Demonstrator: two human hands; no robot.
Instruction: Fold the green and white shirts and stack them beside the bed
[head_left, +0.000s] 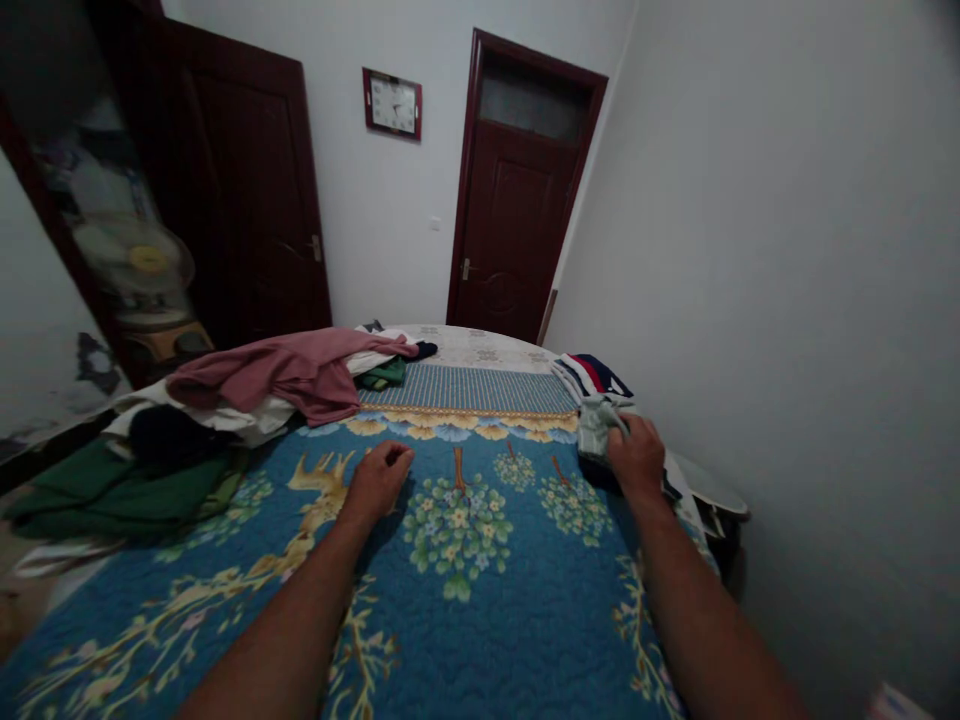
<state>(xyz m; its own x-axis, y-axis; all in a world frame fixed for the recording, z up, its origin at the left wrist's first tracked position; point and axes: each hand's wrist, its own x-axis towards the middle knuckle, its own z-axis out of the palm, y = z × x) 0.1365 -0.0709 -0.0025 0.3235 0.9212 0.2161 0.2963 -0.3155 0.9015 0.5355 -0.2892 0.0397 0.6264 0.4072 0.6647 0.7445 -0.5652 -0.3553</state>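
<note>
My right hand (639, 458) is at the right edge of the bed, its fingers closed on a pale grey-green folded garment (594, 428). That garment lies on a dark folded cloth (596, 472), partly hidden by my hand. Just behind it is a folded stack of clothes (592, 376) in navy, red, white and grey. My left hand (381, 480) hovers low over the blue patterned bedspread (525, 620), its fingers curled in and nothing visible in them. To its left, a loose heap holds a dusty-pink garment (277, 370), white pieces and a dark green garment (105, 495).
A white wall (810, 250) rises close along the right side. A small round-topped stand (716, 490) is beside the bed there. Beyond the bed are a closed dark red door (517, 200), a wall clock (394, 104) and an open door (247, 190). A fan (135, 258) stands at left.
</note>
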